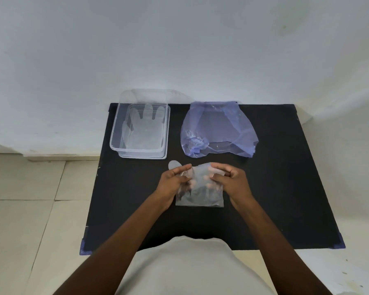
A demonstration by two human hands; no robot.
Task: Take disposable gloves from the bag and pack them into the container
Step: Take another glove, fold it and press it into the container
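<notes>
A clear disposable glove (200, 188) is held just over the black mat in front of me. My left hand (175, 184) pinches its left side and my right hand (230, 179) pinches its right side; one glove finger sticks out past my left thumb. A clear plastic container (115, 133) stands at the mat's far left with at least one clear glove (145, 128) lying flat inside. A translucent purple bag (219, 128) lies crumpled at the far middle, its mouth toward me.
The black mat (285, 188) lies on a pale tiled floor against a white wall. A clear lid (136, 95) leans behind the container against the wall. My pale shirt fills the bottom of the view.
</notes>
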